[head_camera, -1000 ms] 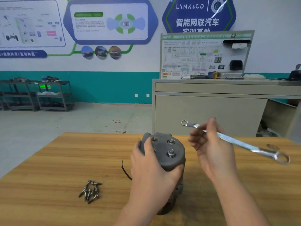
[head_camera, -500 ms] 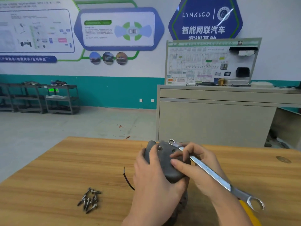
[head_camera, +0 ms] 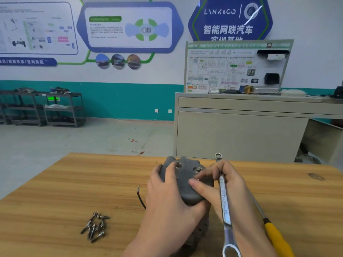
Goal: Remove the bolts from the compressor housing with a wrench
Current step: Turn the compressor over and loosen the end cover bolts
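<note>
- Running off the bottom edge, the wrench (head_camera: 225,208) has its open-end jaw cut off there; its long axis points away from the viewer, ring end beyond the fingers.
- The right hand (head_camera: 220,190) curls around the wrench shaft, thumb and fingertip pressing on the housing's top.
- The left hand (head_camera: 167,197) grips the compressor housing (head_camera: 187,188), hiding its left side; its lower body is obscured.
- Loose bolts (head_camera: 95,226) lie piled on the wooden table (head_camera: 65,191), well left.
- A yellow-handled tool (head_camera: 274,236) is partly hidden behind the right forearm.
</note>
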A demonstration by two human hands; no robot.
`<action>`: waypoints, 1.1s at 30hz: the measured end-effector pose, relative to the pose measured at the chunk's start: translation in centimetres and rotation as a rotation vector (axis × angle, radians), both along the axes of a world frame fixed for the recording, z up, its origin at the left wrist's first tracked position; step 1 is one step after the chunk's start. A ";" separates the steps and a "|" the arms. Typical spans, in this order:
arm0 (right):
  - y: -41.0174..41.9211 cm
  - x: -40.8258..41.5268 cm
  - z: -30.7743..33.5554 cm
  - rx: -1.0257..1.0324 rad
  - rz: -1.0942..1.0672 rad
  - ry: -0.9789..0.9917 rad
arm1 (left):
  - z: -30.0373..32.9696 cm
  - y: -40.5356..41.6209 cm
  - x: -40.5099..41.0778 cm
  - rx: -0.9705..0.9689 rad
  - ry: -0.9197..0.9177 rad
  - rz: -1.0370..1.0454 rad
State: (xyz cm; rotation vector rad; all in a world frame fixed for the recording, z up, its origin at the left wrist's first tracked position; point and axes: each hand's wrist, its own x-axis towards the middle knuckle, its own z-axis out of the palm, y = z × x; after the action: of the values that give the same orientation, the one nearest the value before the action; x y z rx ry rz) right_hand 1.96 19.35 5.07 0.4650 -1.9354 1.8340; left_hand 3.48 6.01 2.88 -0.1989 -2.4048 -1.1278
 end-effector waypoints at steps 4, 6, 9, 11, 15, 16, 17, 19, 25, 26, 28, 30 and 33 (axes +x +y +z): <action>0.1 0.2 0.1 0.026 0.041 0.002 | -0.2 -0.1 0.1 -0.001 0.023 0.000; 0.0 0.3 0.1 0.031 0.053 0.005 | -0.2 -0.3 0.1 -0.003 0.022 -0.005; -0.2 0.3 0.0 -0.005 -0.002 0.030 | -0.1 -0.4 0.2 -0.001 0.007 -0.016; -0.2 0.3 -0.1 0.010 -0.021 0.041 | 0.0 -0.4 0.3 -0.002 0.016 -0.020; 0.5 0.2 0.0 0.018 0.028 0.039 | 0.0 -0.4 0.3 -0.012 0.027 -0.028; 0.5 0.2 0.1 0.025 0.050 0.035 | 0.1 -0.4 0.4 -0.015 0.028 -0.028; 0.4 0.3 0.1 0.017 0.066 0.027 | 0.1 -0.4 0.4 -0.017 0.029 -0.027; 0.1 0.4 0.0 -0.008 0.056 0.019 | 0.1 -0.3 0.4 -0.009 0.021 -0.027; -0.5 0.6 -0.1 0.013 0.041 0.053 | 0.2 -0.3 0.5 -0.004 0.021 -0.021; -0.4 0.6 -0.1 0.016 0.028 0.065 | 0.2 -0.3 0.5 -0.008 0.020 -0.021; -0.3 0.5 -0.3 -0.012 -0.011 0.075 | 0.2 -0.3 0.5 -0.014 0.014 -0.020; -0.3 0.4 -0.5 -0.025 -0.041 0.069 | 0.2 -0.2 0.4 -0.004 0.013 -0.019; -0.5 0.4 -0.6 -0.008 -0.048 0.079 | 0.3 -0.1 0.4 -0.003 0.003 -0.021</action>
State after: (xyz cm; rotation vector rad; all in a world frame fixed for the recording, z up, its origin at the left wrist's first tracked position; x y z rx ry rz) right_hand 2.35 18.88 4.44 0.4766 -1.8699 1.7664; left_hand 3.92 5.89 3.20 -0.2270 -2.4071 -1.1322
